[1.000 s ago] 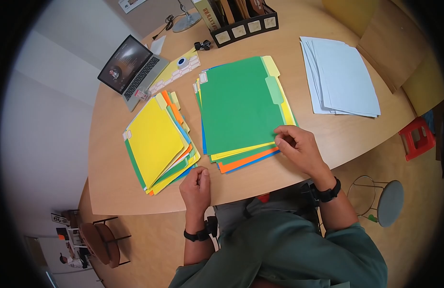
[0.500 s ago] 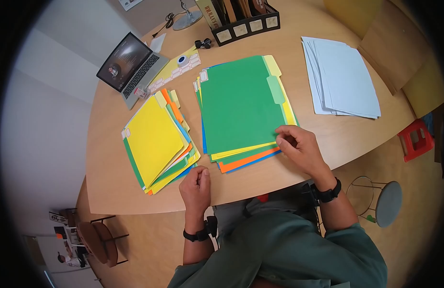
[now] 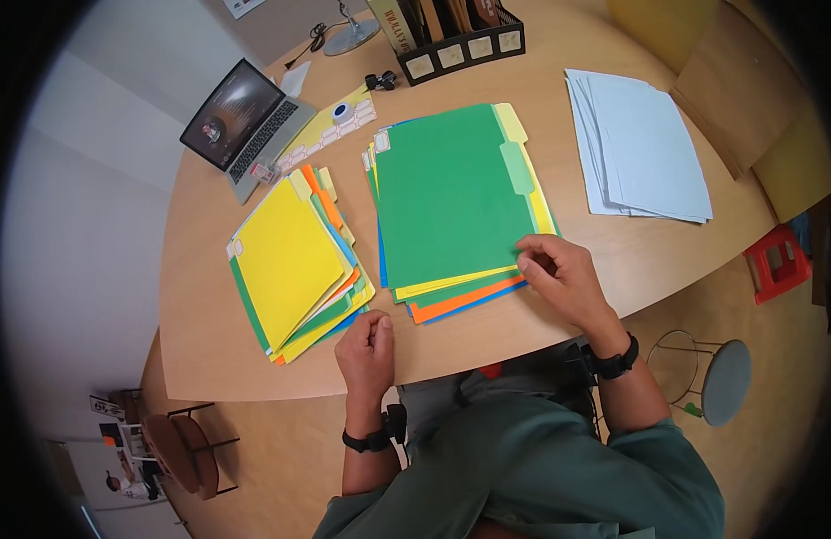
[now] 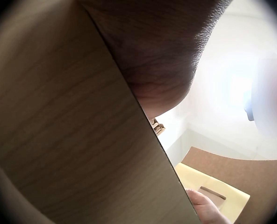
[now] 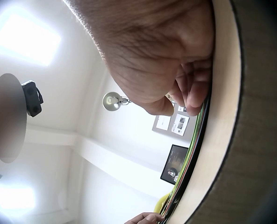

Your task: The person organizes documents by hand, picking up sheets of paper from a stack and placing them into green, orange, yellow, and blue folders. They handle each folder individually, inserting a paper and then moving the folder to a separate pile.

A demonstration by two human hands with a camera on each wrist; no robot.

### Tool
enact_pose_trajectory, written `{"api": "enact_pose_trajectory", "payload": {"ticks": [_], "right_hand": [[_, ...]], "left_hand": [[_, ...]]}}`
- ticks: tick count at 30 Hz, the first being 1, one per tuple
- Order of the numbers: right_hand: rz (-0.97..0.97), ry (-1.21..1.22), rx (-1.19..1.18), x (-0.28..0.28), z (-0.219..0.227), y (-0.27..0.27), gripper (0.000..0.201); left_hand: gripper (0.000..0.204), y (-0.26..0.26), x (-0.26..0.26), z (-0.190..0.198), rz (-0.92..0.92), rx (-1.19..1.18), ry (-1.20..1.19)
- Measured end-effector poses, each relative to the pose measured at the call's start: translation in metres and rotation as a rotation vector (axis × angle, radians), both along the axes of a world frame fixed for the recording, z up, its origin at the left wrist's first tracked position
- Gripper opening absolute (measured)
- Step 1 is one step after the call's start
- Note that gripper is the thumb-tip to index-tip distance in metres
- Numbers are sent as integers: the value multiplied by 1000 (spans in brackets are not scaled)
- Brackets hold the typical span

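In the head view my left hand (image 3: 365, 352) rests on the table by its front edge, fingers loosely curled around nothing. Just beyond it lies a fanned stack of file folders with a yellow folder (image 3: 294, 260) on top. My right hand (image 3: 564, 277) lies at the lower right corner of a second folder stack, topped by a green folder (image 3: 451, 198); its fingers are bent loosely and pinch nothing. Yellow, orange and blue folders show below the green one. The right wrist view shows the right fingertips (image 5: 194, 100) at the stack's thin edge.
A pile of white paper sheets (image 3: 645, 148) lies on the right of the table (image 3: 209, 359). Toward the back are a laptop (image 3: 254, 121), a label sheet with a tape roll (image 3: 342, 113), and a black file organizer (image 3: 465, 54). Stools (image 3: 728, 382) stand off the right edge.
Both hands and both folder stacks stay where they were. Only the head view has shifted very slightly.
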State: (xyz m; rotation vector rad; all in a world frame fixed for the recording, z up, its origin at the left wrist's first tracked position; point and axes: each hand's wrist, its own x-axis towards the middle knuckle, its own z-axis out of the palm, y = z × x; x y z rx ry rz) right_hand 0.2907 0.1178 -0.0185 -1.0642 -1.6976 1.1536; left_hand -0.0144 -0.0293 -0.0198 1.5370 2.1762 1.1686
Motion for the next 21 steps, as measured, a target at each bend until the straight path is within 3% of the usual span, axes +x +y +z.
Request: {"api": "enact_pose_trajectory", "payload": {"ticks": [21], "right_hand": [[6,-28,25,0,2,0,27]], "left_hand": [[7,-1,1,1,-11,29,22]]}}
